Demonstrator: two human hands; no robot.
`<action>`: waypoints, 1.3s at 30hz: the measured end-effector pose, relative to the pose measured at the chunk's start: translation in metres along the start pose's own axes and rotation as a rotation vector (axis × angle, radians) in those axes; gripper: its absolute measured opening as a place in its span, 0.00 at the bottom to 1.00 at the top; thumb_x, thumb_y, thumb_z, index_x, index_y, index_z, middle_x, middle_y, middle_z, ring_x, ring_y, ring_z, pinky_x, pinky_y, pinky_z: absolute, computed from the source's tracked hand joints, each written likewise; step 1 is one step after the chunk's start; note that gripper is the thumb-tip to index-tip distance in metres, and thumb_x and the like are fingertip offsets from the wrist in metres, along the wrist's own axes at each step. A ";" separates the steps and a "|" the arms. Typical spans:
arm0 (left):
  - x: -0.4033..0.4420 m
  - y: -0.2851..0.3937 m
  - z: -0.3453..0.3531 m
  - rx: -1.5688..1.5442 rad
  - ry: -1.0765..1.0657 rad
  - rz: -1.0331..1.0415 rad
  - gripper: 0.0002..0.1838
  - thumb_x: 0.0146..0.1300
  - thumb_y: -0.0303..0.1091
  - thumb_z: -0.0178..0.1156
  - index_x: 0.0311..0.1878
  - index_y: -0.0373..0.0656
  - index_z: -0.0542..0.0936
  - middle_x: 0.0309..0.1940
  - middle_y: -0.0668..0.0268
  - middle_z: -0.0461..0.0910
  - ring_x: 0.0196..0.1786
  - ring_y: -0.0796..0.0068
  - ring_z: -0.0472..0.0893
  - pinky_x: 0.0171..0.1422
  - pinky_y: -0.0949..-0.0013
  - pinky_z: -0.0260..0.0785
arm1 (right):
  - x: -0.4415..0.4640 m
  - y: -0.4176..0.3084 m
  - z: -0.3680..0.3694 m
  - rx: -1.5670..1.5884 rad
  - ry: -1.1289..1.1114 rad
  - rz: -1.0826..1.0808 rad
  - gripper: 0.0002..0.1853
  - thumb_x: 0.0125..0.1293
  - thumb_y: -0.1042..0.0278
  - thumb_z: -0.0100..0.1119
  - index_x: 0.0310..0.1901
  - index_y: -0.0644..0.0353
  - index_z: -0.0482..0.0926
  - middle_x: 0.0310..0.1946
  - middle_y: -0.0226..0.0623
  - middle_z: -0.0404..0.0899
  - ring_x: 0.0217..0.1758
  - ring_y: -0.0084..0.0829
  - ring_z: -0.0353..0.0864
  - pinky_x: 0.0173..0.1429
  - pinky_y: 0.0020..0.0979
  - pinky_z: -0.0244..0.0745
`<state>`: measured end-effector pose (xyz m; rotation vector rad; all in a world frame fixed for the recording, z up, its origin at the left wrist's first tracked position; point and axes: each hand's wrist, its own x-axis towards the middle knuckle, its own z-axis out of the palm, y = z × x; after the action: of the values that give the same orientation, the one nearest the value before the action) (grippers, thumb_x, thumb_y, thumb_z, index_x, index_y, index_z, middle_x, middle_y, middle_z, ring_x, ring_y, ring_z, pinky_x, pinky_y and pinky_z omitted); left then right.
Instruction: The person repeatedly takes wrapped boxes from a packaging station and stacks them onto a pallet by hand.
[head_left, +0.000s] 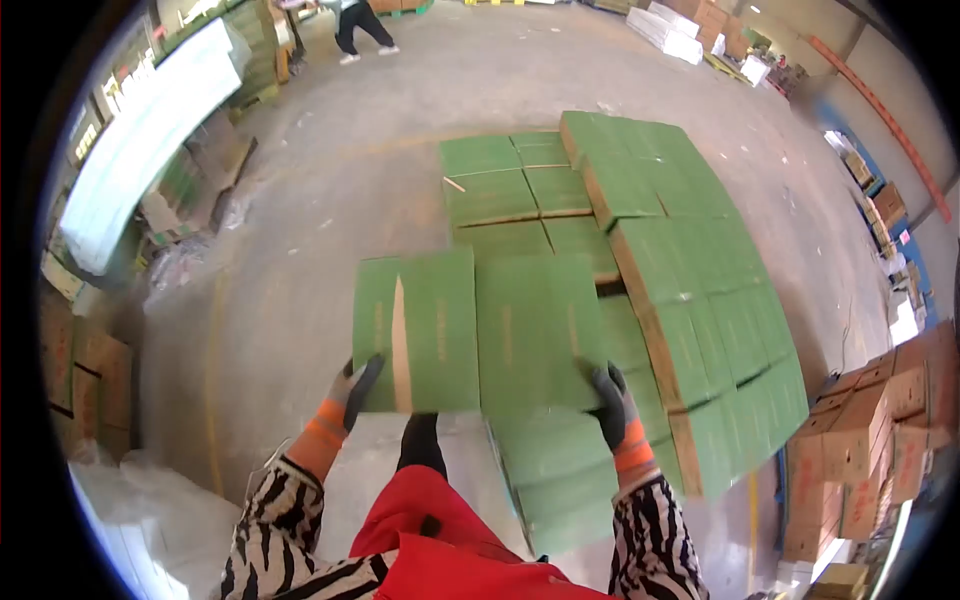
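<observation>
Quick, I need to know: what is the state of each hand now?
Left hand: holding the left edge of two green boxes placed side by side.
Right hand: holding their right edge.

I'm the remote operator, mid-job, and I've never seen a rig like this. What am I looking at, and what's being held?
There is no machine here: a person is working, and the single picture comes from a camera on their head, looking forward and down. The round, bent edges come from the lens.

The gloved left hand and gloved right hand grip the outer sides of what look like two green cartons side by side, the left one with a tan streak.

Beyond and to the right, many more green cartons form a block with uneven top levels. Grey floor surrounds it; brown cartons are piled at far right.
</observation>
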<state>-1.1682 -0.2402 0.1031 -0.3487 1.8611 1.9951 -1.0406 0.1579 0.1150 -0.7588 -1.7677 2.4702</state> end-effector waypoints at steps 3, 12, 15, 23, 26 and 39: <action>0.201 0.036 0.013 -0.086 -0.030 -0.003 0.24 0.62 0.42 0.63 0.57 0.38 0.75 0.46 0.67 0.79 0.45 0.79 0.77 0.46 0.74 0.71 | 0.199 -0.027 0.034 -0.084 0.019 -0.050 0.29 0.65 0.51 0.54 0.64 0.56 0.65 0.56 0.31 0.72 0.59 0.29 0.70 0.51 0.36 0.74; 0.538 0.134 0.081 -0.230 -0.138 -0.092 0.28 0.59 0.45 0.65 0.59 0.40 0.74 0.47 0.68 0.79 0.44 0.76 0.78 0.47 0.71 0.72 | 0.524 -0.129 0.071 0.008 0.057 0.093 0.32 0.64 0.42 0.52 0.65 0.49 0.66 0.60 0.33 0.69 0.62 0.36 0.68 0.59 0.47 0.70; 0.593 0.136 0.094 -0.228 -0.091 -0.085 0.28 0.57 0.48 0.66 0.56 0.41 0.76 0.46 0.67 0.80 0.43 0.77 0.79 0.45 0.71 0.73 | 0.590 -0.152 0.085 0.028 0.027 0.096 0.32 0.63 0.41 0.52 0.64 0.52 0.66 0.58 0.35 0.71 0.60 0.36 0.71 0.59 0.44 0.70; 0.659 0.091 0.126 -0.313 0.004 0.008 0.29 0.58 0.27 0.65 0.63 0.35 0.67 0.50 0.58 0.79 0.48 0.74 0.78 0.50 0.71 0.73 | 0.720 -0.125 0.064 -0.390 0.471 0.168 0.30 0.61 0.41 0.57 0.61 0.47 0.70 0.55 0.27 0.73 0.56 0.29 0.71 0.54 0.40 0.72; 0.663 0.088 0.134 -0.261 -0.010 0.042 0.37 0.55 0.30 0.68 0.66 0.34 0.62 0.53 0.54 0.77 0.51 0.71 0.77 0.53 0.69 0.73 | 0.713 -0.120 0.072 -0.336 0.493 0.046 0.29 0.62 0.43 0.56 0.62 0.46 0.70 0.55 0.25 0.73 0.56 0.29 0.72 0.52 0.41 0.73; 0.627 0.162 0.130 0.598 -0.050 -0.145 0.50 0.51 0.59 0.64 0.70 0.40 0.56 0.52 0.51 0.78 0.54 0.55 0.78 0.58 0.63 0.69 | 0.738 -0.120 0.032 -0.244 0.415 0.157 0.31 0.60 0.36 0.55 0.62 0.42 0.68 0.60 0.28 0.70 0.59 0.38 0.70 0.53 0.48 0.70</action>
<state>-1.7893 -0.0484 -0.0125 -0.2433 2.2103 1.2588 -1.7358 0.3811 -0.0472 -1.3599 -1.9162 1.9918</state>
